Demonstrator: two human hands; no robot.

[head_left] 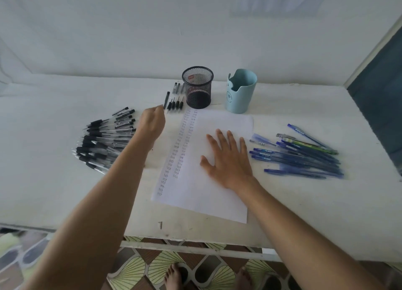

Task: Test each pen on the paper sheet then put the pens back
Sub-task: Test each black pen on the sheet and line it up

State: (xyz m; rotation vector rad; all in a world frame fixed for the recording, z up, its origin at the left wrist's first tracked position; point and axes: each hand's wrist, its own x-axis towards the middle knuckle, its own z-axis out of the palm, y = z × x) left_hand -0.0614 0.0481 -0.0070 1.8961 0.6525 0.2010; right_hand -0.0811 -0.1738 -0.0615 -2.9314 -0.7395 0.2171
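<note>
Pressing the paper sheet (195,194), the right hand (228,159) lies flat and wide. The left hand (152,123) pinches a black pen (166,98) near the sheet's top left corner.

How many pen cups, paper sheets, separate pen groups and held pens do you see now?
Pen cups: 2, black wire-mesh cup and light blue plastic cup.
Paper sheets: 1, white paper sheet under the right hand.
Pen groups: 3, black pen pile, short black pen row, mostly blue pen pile.
Held pens: 1, black pen pinched by the left hand.
Total: 7.
</note>
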